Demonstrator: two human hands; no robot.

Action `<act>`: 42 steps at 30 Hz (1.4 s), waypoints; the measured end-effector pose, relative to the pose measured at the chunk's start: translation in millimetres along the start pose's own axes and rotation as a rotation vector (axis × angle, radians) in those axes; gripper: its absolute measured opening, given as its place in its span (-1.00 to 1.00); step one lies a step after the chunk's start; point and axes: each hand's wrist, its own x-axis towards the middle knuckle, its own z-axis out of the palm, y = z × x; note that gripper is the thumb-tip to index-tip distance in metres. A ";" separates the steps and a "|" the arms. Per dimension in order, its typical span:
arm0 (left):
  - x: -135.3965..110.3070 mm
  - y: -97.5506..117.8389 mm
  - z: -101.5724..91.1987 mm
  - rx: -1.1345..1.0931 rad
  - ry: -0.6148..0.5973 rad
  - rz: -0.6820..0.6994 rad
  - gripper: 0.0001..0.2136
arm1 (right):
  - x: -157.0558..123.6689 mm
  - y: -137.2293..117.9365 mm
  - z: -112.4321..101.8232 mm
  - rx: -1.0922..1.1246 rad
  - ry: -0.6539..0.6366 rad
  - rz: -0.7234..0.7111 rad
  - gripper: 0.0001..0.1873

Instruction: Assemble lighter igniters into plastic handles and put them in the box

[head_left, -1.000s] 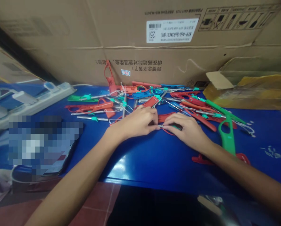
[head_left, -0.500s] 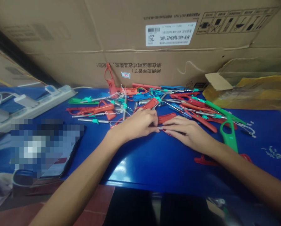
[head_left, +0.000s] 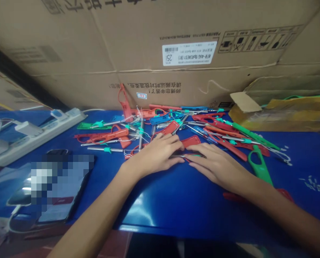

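My left hand and my right hand meet low over the blue table. Between their fingertips lies a thin metal tube, mostly covered, with a bit of green near the right fingers. The left thumb and fingers pinch one end; the right fingers close lightly around the other. Just behind them sits a red plastic half-shell, shaped like part of a long-nosed lighter. Another red shell lies behind my left hand. A green shell with a finger loop is beyond my right forearm.
Red shells, blue shells and metal tubes with teal clips and wires pile along the cardboard box. A power strip and phone are left. A taped carton and small white bits are right.
The view has tilted up, so everything sits lower in the picture. My hands stay together over the tube; the right fingers have shifted slightly and a green bit now shows beside them.
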 end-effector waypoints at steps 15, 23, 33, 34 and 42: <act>5.0 5.5 3.7 -0.052 -0.008 -0.016 -0.88 | 4.1 -2.7 0.5 -0.093 0.086 0.084 -0.66; 3.0 18.7 -4.9 -0.010 -0.078 -0.048 -0.90 | 8.4 18.3 9.0 -0.089 0.124 0.278 -0.65; -52.0 54.8 28.5 0.311 0.126 -0.185 -0.88 | 4.2 17.4 4.5 -0.149 0.024 0.259 -0.77; -60.2 58.6 30.2 0.256 0.166 -0.246 -0.87 | 3.8 16.8 1.9 -0.152 0.028 0.255 -0.79; -77.2 75.9 46.9 -0.021 0.549 -0.505 -0.90 | 6.0 18.9 2.6 -0.160 0.035 0.134 -0.68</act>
